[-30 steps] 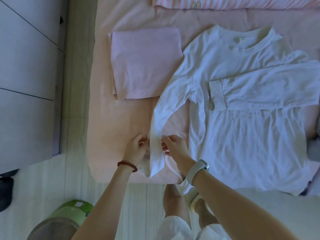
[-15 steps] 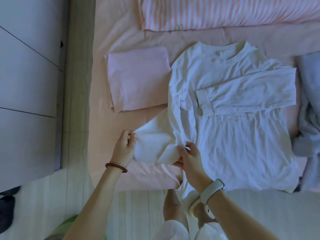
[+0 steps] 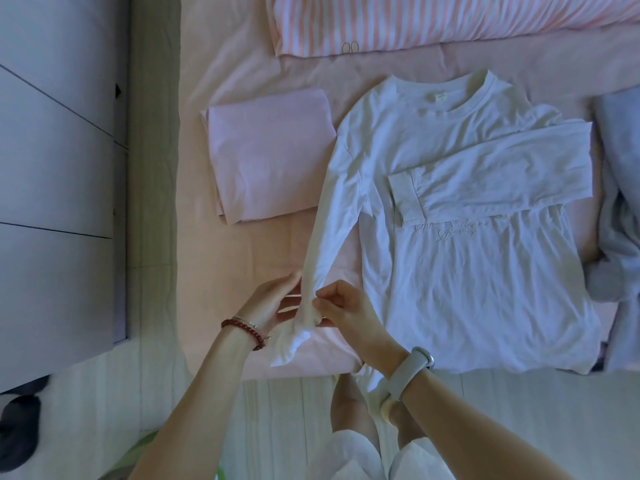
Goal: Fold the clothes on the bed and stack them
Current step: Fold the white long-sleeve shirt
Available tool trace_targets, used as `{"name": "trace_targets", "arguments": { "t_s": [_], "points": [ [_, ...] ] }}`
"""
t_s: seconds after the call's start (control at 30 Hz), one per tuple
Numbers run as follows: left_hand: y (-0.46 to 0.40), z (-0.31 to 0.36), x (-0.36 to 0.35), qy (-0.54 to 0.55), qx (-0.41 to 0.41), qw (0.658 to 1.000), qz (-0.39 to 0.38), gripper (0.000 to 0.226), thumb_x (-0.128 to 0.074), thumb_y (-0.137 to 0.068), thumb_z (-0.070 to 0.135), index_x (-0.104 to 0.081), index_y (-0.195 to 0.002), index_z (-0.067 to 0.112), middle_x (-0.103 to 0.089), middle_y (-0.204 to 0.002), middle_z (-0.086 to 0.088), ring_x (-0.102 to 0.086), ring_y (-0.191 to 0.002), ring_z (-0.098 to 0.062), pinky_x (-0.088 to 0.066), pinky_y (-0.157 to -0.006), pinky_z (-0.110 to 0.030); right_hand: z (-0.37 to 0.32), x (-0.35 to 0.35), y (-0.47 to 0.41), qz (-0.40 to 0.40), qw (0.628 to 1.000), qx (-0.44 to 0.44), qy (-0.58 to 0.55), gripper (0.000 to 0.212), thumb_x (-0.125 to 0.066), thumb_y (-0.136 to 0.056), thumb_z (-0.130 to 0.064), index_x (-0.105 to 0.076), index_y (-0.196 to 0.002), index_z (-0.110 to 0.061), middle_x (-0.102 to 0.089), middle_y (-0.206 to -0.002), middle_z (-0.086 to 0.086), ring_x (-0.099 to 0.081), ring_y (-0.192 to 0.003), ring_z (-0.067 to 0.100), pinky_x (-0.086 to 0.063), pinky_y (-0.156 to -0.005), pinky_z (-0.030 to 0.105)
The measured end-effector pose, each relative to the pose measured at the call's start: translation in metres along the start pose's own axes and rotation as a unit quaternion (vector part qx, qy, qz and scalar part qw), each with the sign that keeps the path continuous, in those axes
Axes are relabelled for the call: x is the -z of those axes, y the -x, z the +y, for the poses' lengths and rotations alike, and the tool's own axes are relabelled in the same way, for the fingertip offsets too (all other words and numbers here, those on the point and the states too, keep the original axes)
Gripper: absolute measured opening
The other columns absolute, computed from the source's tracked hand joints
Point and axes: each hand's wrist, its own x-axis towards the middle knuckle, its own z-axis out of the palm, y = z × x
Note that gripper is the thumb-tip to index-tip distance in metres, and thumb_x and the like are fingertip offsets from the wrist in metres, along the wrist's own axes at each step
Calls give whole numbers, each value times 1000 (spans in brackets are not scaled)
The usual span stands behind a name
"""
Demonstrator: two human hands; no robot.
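Drawers [image 3: 55, 202] are standing leftmost. Folded pink garment [image 3: 270, 157] is lying on the bed [image 3: 214, 258]. Left hand [image 3: 268, 301] and right hand [image 3: 346, 306] are pinching the white shirt [image 3: 467, 265]'s sleeve [image 3: 320, 251]. Grey clothes [image 3: 620, 216] are lying rightmost.

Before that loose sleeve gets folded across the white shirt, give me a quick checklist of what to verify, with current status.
1. Both hands on the sleeve: ok. Left hand and right hand pinch the loose sleeve near its cuff.
2. Other sleeve already folded: ok. The folded sleeve lies flat across the white shirt.
3. Loose sleeve straight: not ok, its cuff end is bunched below the hands.
4. Shirt body flat: ok, light wrinkles only.
5. Stack spot ready: ok. The folded pink garment lies beside the shirt.
6. Grey clothes off the shirt: cannot tell at the right edge.
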Motion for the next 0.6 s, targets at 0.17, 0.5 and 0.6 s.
{"name": "trace_targets", "arguments": {
  "t_s": [0.17,0.5,0.6],
  "points": [
    [-11,10,-21,50,-5,997,63,10,-58,-90,15,-63,-83,10,-67,-78,-5,-65,-73,-18,-52,-71,-31,10,12,8,62,998,-8,17,10,-57,-87,-4,-58,-77,-7,-65,-75,6,-65,-71,12,-57,-72,26],
    [-2,16,-19,-41,-105,988,109,16,-60,-85,-2,-53,-74,6,-65,-74,-8,-66,-70,-17,-56,-63,-27,-14,14,-34,54,976,-167,-128,18,-57,-91,-26,-63,-90,-9,-63,-83,4,-61,-71,15,-48,-67,25],
    [-6,22,-21,-24,-95,986,135,21,-64,-81,-6,-50,-72,7,-64,-66,-5,-67,-63,-14,-55,-55,-26,-24,10,-41,88,983,-118,-108,15,-56,-89,-10,-55,-75,-8,-61,-77,6,-60,-68,15,-50,-63,24]
  ]
}}
